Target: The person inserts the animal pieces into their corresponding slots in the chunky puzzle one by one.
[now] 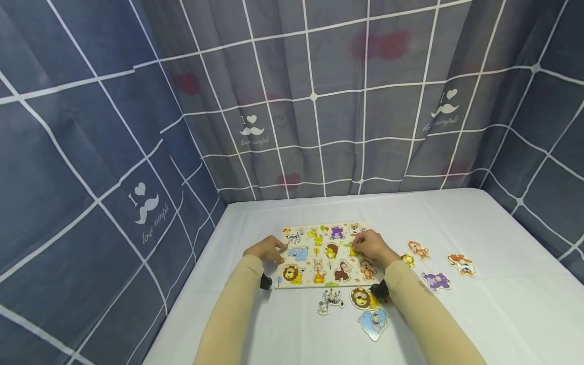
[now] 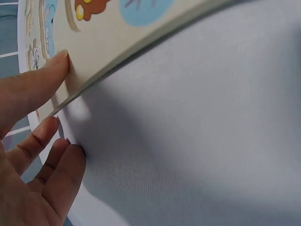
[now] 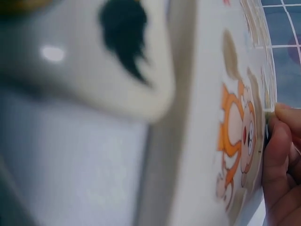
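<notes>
A wooden puzzle board (image 1: 305, 257) printed with animals lies on the white table. My left hand (image 1: 266, 249) holds its left edge; in the left wrist view the thumb (image 2: 54, 75) presses on top and the index fingertip (image 2: 47, 127) touches the edge. Over the right part of the board, my right hand (image 1: 373, 246) pinches a small green-and-yellow puzzle piece (image 1: 352, 250), mostly covered by the fingers. The right wrist view shows those fingers (image 3: 277, 146) beyond the printed monkey (image 3: 237, 136). Just below the board lie a zebra piece (image 1: 329, 301) and a lion piece (image 1: 360, 298).
Nearer me is a blue elephant piece (image 1: 374, 323). Right of the right forearm lie a purple piece (image 1: 436, 282), a monkey piece (image 1: 417, 250), a yellow piece (image 1: 407, 260) and an orange-and-white piece (image 1: 462, 264). Grey checked curtains (image 1: 337, 121) enclose the table's back and sides.
</notes>
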`<state>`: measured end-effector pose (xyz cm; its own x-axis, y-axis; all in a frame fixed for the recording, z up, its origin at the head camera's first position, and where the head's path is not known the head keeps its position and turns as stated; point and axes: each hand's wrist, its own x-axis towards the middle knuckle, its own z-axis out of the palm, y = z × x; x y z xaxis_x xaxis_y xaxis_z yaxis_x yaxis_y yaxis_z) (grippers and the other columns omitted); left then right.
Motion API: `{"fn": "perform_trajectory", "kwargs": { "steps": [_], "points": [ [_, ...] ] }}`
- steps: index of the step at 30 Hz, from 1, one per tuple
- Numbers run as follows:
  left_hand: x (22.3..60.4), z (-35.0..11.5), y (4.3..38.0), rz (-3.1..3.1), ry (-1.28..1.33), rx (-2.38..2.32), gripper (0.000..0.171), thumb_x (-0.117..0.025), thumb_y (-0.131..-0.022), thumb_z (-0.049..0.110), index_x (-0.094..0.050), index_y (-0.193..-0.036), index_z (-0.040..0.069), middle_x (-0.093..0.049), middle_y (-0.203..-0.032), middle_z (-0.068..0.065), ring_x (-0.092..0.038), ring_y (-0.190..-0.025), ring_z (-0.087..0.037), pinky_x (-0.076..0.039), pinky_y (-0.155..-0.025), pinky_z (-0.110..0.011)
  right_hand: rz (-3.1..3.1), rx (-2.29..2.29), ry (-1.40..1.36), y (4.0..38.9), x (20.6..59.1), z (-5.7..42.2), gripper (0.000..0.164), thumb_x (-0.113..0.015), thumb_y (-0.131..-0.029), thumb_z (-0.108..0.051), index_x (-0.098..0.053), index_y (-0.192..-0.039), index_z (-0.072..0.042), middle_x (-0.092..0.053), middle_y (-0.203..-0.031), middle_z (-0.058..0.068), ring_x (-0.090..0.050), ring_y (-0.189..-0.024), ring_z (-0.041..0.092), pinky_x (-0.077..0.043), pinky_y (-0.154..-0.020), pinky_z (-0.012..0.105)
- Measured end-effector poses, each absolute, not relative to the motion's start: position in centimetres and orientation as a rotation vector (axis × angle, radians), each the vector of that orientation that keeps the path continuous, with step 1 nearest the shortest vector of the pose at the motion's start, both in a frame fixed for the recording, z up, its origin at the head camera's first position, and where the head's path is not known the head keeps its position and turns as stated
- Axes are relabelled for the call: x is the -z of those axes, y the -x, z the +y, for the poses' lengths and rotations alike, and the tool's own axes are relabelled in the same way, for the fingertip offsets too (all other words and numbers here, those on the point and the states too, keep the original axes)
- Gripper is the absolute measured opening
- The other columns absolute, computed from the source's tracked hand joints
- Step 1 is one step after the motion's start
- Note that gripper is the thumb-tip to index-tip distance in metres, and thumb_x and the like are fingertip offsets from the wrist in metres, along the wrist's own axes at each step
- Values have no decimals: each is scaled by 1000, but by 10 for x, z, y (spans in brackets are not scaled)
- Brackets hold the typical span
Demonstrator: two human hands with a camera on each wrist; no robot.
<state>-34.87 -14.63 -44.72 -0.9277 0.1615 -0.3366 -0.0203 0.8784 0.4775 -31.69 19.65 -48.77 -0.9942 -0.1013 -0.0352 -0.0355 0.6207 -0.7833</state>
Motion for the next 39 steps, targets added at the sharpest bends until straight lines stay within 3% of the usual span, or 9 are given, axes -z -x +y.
{"fn": "perform_trajectory", "kwargs": {
  "steps": [13, 22, 29, 39],
  "points": [
    [450, -151, 349, 2687, -110, -680, 55, -86, -76, 16, -69, -128, 21, -56, -137, -10, -49, -133, -34, -39, -113, -52, 2732, 1321, 140, 316, 482, 195, 11, -70, -90, -7, -68, -97, 1, -61, -70, 6, -55, -58, 14, -48, -54, 26],
    [453, -148, 352, 2686, -88, -682, 53, -86, -75, 16, -69, -126, 19, -58, -134, -9, -51, -131, -33, -40, -112, -51, 2762, 1252, 173, 312, 472, 199, 11, -71, -89, -6, -66, -92, 4, -65, -74, 8, -59, -63, 15, -51, -58, 26],
    [451, -146, 354, 2693, -98, -673, 53, -86, -77, 17, -68, -127, 19, -58, -134, -8, -52, -130, -32, -40, -112, -50, 2768, 1235, 220, 308, 459, 205, 8, -68, -90, -5, -67, -86, 2, -65, -71, 12, -58, -61, 18, -49, -56, 26],
    [447, -146, 353, 2694, -116, -669, 56, -85, -76, 14, -68, -129, 19, -57, -134, -10, -52, -128, -30, -40, -112, -48, 2709, 1198, 316, 302, 463, 210, 8, -64, -89, -1, -70, -84, -2, -62, -65, 5, -52, -56, 13, -45, -55, 26]
  ]
}}
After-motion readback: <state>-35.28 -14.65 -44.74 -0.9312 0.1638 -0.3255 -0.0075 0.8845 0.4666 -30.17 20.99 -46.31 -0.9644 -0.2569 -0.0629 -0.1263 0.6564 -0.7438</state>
